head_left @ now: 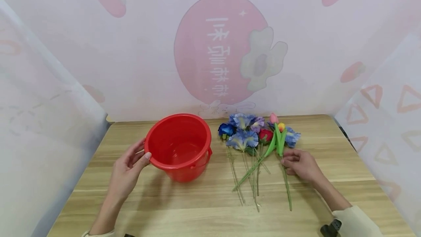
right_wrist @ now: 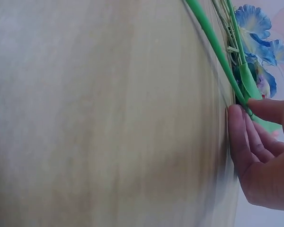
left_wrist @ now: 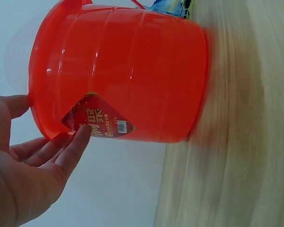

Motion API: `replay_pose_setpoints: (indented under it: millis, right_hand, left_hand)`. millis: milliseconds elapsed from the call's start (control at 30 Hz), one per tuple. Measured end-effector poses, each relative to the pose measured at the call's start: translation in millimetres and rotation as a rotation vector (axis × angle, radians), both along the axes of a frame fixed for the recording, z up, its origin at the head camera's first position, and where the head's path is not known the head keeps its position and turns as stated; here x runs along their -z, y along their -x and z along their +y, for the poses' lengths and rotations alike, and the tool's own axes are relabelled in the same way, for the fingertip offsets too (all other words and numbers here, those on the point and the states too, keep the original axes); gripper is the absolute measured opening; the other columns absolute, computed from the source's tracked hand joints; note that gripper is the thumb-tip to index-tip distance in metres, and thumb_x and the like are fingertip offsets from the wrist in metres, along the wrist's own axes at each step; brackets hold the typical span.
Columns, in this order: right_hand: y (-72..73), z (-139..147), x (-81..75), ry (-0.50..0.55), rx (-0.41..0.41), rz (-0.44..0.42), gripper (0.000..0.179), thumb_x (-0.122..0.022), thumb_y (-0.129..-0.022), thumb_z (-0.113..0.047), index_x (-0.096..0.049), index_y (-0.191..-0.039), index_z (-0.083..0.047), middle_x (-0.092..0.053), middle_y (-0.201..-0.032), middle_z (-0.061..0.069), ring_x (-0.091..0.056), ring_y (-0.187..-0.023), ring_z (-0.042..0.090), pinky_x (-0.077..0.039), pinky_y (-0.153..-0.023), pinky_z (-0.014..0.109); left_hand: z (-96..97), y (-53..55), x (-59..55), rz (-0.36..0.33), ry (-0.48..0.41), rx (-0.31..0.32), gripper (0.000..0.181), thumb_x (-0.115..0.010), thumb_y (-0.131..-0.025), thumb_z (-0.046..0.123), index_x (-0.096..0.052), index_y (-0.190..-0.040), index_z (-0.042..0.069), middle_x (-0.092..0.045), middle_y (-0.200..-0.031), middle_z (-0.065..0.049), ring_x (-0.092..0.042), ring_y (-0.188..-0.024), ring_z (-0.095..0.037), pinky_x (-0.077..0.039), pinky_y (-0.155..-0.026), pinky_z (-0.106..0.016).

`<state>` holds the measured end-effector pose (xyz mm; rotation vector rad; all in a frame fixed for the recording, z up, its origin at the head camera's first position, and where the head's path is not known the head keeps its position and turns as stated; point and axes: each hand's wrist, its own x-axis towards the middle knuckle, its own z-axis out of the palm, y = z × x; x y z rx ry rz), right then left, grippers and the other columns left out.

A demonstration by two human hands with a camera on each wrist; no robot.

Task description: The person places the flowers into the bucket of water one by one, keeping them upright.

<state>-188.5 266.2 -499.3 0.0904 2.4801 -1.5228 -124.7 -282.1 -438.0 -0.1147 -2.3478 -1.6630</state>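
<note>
Flower stem (head_left: 287,185) is pinched in my right hand (head_left: 302,165); my left hand (head_left: 126,175) holds the red bucket (head_left: 185,174). I think I'm picking, so next needs a gentle lift.

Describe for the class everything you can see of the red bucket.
The red bucket looks like glossy plastic, with a thick rounded rim and a thin handle. A diamond-shaped label on its wall carries gold characters and a barcode. Its visible inside looks empty. It stands upright on the wood-grained table, left of the flowers; the left hand holds its rim.
</note>
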Motion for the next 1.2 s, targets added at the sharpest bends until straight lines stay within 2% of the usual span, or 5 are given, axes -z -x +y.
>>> replay_pose_setpoints:
  millis: [167,367,533,767,1200]
  right_hand:
    - [-1.8,4,-5.3,0.073,-0.008,-0.05,0.045,-0.07,-0.104,-0.008,-0.056,-0.141,0.013,-0.073,-0.123,0.024,-0.074,-0.095,0.011,-0.069,-0.078,0.032]
    - [-7.3,1,-21.6,0.141,-0.015,-0.013,0.053,-0.068,-0.105,-0.011,-0.05,-0.148,0.013,-0.066,-0.132,0.029,-0.074,-0.098,0.009,-0.069,-0.083,0.033]
    - [-9.8,-8,-38.8,0.202,-0.008,0.048,0.054,-0.069,-0.105,-0.012,-0.049,-0.149,0.013,-0.067,-0.13,0.025,-0.076,-0.1,0.008,-0.069,-0.085,0.032]
    - [-13.8,-29,-63.8,0.248,-0.014,0.113,0.054,-0.071,-0.105,-0.014,-0.051,-0.149,0.009,-0.072,-0.122,0.009,-0.076,-0.103,0.007,-0.068,-0.087,0.032]
    - [-18.2,-63,-87.6,0.291,-0.067,0.161,0.051,-0.073,-0.104,-0.014,-0.054,-0.146,0.007,-0.068,-0.127,0.02,-0.076,-0.102,0.006,-0.069,-0.084,0.03]
  left_hand:
    - [0.9,1.2,1.9,-0.007,-0.075,0.02,0.06,-0.069,-0.106,0.011,-0.047,-0.161,0.004,-0.063,-0.144,-0.008,-0.07,-0.121,-0.002,-0.064,-0.089,-0.02]
    - [0.4,1.4,2.6,-0.005,-0.095,0.026,0.06,-0.068,-0.106,0.01,-0.047,-0.16,0.002,-0.064,-0.142,-0.003,-0.071,-0.121,-0.002,-0.065,-0.089,-0.021]
    - [-0.2,1.4,2.9,-0.005,-0.1,0.026,0.06,-0.068,-0.106,0.01,-0.046,-0.16,0.002,-0.064,-0.142,-0.005,-0.071,-0.12,-0.003,-0.065,-0.089,-0.021]
    - [-0.2,1.1,2.4,-0.015,-0.091,0.017,0.06,-0.068,-0.106,0.011,-0.047,-0.161,0.002,-0.063,-0.143,-0.007,-0.07,-0.12,-0.002,-0.064,-0.089,-0.02]
    - [-0.7,1.9,2.6,-0.026,-0.126,0.031,0.059,-0.068,-0.106,0.012,-0.046,-0.161,0.003,-0.06,-0.148,-0.017,-0.07,-0.123,-0.005,-0.064,-0.09,-0.021]
